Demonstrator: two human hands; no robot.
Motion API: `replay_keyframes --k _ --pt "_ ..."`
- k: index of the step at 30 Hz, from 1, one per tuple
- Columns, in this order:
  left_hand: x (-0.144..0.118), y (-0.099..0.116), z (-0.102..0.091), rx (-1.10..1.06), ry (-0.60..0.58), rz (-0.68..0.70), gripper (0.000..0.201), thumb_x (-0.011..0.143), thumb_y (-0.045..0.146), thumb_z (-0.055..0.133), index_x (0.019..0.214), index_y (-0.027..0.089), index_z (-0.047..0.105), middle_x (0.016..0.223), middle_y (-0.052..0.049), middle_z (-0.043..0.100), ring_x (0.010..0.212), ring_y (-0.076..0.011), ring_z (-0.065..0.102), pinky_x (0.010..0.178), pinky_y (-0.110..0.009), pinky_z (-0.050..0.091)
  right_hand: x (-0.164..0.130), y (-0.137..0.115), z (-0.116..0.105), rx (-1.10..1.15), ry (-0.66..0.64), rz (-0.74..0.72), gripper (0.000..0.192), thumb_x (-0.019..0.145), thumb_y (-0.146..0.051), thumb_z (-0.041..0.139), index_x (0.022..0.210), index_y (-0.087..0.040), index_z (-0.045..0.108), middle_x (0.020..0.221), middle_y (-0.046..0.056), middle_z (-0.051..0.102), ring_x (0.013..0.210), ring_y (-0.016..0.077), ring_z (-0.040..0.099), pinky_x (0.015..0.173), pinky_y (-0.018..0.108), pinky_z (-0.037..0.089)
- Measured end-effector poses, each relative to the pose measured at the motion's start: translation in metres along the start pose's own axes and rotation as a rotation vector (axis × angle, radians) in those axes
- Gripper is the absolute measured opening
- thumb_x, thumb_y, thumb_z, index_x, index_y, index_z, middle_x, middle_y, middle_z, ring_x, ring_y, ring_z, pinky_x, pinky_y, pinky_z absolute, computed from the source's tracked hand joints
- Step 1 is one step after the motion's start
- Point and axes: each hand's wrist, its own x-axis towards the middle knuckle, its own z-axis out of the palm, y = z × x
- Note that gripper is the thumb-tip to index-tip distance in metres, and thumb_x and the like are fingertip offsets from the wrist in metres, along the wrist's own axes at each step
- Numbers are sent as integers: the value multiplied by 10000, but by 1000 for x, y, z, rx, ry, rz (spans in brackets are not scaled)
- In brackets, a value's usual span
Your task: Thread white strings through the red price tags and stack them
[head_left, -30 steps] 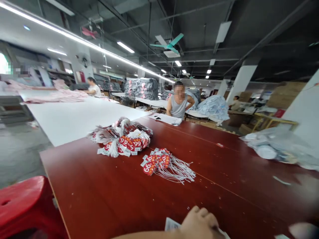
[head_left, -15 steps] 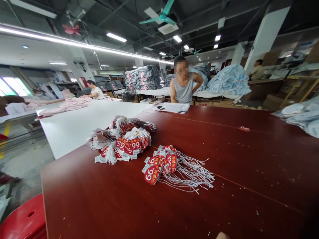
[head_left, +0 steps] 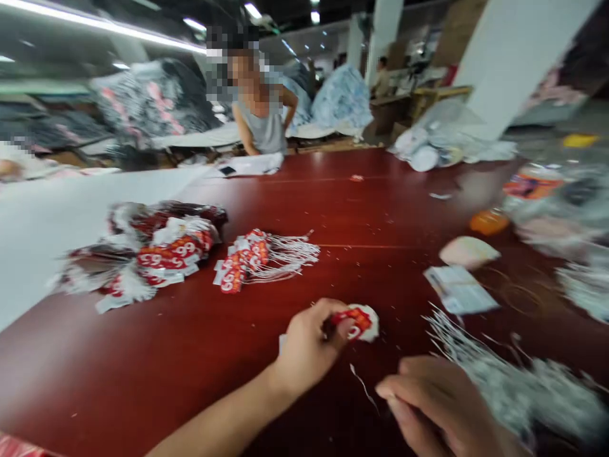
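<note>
My left hand (head_left: 307, 346) pinches a red-and-white price tag (head_left: 358, 320) just above the dark red table (head_left: 371, 209). My right hand (head_left: 435, 406) sits low at the right and pinches a thin white string (head_left: 362, 384) that runs toward the tag. A loose heap of white strings (head_left: 504, 374) lies right of that hand. Further off on the table lies a fanned bundle of strung "99" tags (head_left: 259, 257), and left of it a bigger pile of bundled tags (head_left: 152, 251).
A small stack of white paper tags (head_left: 459, 289), a pale round piece (head_left: 469, 251) and an orange object (head_left: 488, 222) lie at the right. Clear plastic bags (head_left: 556, 203) crowd the right edge. A person in a grey vest (head_left: 261, 117) leans on the far end.
The view has dropped and swung right. Both my hands have come into sight, the left now holding a tag and the right a string. The tag piles lie as before.
</note>
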Motion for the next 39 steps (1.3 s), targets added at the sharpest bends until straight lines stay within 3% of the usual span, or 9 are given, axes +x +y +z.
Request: replay_keyframes --k 4,7,14,21,28,31,33,36,39 --pt "-22 3 -4 15 -47 -47 88 937 273 596 1005 225 624 936 0 688 791 -120 630 742 -231 496 3 -9 5 -11 -207 195 160 963 -175 476 825 -223 542 690 -9 584 600 139 519 585 293 354" --pt "-37 0 1 -4 -26 4 80 951 263 578 1016 227 609 933 -1 684 790 -116 631 727 -218 499 7 3 17 -30 -175 379 231 983 -214 471 763 -202 539 717 -8 601 632 124 526 604 268 331" --pt "-43 -6 -3 108 -64 328 121 970 187 538 1069 224 597 995 -39 687 882 -143 646 799 -256 510 6 3 27 60 -91 486 329 981 -292 496 667 -195 504 570 -43 471 521 109 398 535 257 281" --pt "-44 -10 -12 90 -48 406 115 985 185 505 1042 205 603 984 -51 702 877 -152 655 805 -278 513 9 7 31 51 32 512 335 950 -472 577 751 -211 647 654 -5 600 585 145 510 561 254 372" --pt "-49 -8 -12 290 -57 518 138 988 189 472 956 197 606 889 -24 698 792 -145 638 803 -301 449 6 12 25 340 44 347 181 927 -352 640 903 -204 742 854 31 677 815 179 635 780 279 494" --pt "-49 -9 -28 435 -191 575 112 938 294 595 1010 231 653 1042 -47 694 983 -205 623 914 -345 416 5 19 22 323 -3 400 222 945 -362 607 853 -192 715 820 23 657 782 173 625 753 272 494" --pt "-49 -16 -41 489 -245 568 316 826 410 738 1088 249 665 1203 -67 650 1127 -259 575 993 -372 387 7 20 25 288 -41 395 242 961 -366 581 846 -190 700 834 31 657 802 179 629 768 276 497" --pt "-48 -36 -53 539 -196 446 524 746 459 814 1191 244 642 1282 -82 605 1173 -283 548 1007 -375 384 7 8 37 191 -152 331 207 947 -333 594 843 -203 717 1002 61 689 888 193 651 838 291 501" --pt "-44 -57 -57 538 -188 394 379 825 375 769 1174 269 665 1173 -46 643 1084 -225 582 952 -329 405 6 -8 47 89 -313 291 168 928 -277 607 839 -237 744 1210 42 681 963 193 676 869 290 501"
